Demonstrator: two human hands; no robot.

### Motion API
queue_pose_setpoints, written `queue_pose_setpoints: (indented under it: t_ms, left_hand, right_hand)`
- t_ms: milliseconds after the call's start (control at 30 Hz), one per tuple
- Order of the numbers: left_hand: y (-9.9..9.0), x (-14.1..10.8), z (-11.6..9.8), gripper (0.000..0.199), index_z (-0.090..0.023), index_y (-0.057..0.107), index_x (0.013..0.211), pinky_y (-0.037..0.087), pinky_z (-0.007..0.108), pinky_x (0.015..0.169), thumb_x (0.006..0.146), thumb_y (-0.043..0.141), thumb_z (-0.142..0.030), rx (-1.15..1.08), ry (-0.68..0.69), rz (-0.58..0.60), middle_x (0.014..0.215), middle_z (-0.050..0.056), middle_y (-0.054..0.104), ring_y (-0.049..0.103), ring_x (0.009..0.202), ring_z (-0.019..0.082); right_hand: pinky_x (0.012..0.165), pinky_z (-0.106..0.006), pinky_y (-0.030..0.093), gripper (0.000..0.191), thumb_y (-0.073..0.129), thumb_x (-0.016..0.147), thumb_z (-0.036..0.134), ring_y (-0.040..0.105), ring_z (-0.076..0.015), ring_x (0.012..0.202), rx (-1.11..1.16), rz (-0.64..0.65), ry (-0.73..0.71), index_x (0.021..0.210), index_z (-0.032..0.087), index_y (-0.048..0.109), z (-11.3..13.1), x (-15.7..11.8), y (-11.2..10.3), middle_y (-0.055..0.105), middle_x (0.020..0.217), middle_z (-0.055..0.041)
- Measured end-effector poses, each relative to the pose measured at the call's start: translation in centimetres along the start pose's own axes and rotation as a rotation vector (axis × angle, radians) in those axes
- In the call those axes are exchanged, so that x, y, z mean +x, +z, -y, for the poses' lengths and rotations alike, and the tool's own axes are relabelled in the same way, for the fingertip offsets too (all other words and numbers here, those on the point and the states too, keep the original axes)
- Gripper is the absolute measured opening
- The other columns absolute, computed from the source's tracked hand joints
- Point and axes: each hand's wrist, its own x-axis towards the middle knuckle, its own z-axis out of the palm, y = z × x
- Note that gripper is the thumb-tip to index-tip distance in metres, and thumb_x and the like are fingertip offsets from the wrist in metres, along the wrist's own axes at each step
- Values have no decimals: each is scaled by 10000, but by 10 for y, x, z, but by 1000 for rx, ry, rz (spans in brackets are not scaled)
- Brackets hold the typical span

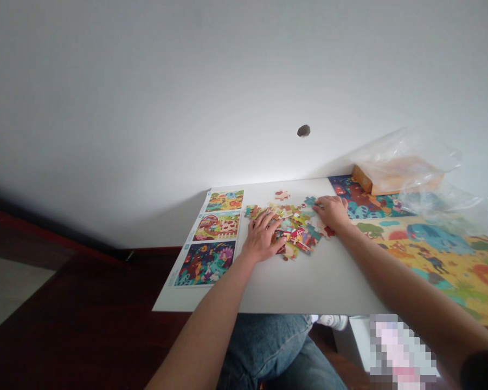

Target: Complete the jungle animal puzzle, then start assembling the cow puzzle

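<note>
A heap of loose jigsaw puzzle pieces (pixel 303 238) lies on the white table (pixel 309 281), many green and some with red and teal. My left hand (pixel 263 238) rests palm down on the heap's left side, its fingers spread over several pieces and partly hiding them. At the heap's far right, my right hand (pixel 331 212) is closed, thumb and fingertips at a teal puzzle piece (pixel 309 201). How firmly it grips that piece is hard to see. A pink and white puzzle piece (pixel 282 194) lies apart behind the heap.
On the left lies a picture sheet (pixel 215 238) with three printed scenes. An assembled animal puzzle (pixel 443 249) covers the right side, and a dark one (pixel 374 210) sits behind it. An orange box (pixel 361 180) stands there under clear plastic bags (pixel 427 157). A white wall (pixel 244 108) borders the back.
</note>
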Motion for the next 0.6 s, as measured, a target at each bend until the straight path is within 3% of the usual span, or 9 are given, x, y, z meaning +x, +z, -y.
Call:
queue_pose_setpoints:
  t_ms: [233,400,600]
  left_hand:
    - [-1,0,-1,590,-298,517,1402,235,520,1169,864,570,-533,6,5,8,1558,50,380,273,1449,306]
    - [-1,-1,1,591,-328,524,1397,202,556,1164,839,601,-509,-3,43,11,1575,43,346,245,1456,331]
    - [-5,-2,-1,480,-311,615,1272,207,527,1172,829,615,-494,-24,65,-7,1548,30,382,255,1452,321]
  right_hand:
    - [912,-479,397,338,579,853,325,549,-336,1045,45,-67,48,1173,243,654,-1,2,3,676,1111,-131]
    - [866,-387,434,395,525,859,224,610,-253,929,218,-187,-50,1250,202,576,2,2,-4,673,1026,-105]
    - [1004,-443,349,278,558,891,310,613,-258,1018,176,6,-314,1134,232,668,18,-5,-19,718,1072,-64]
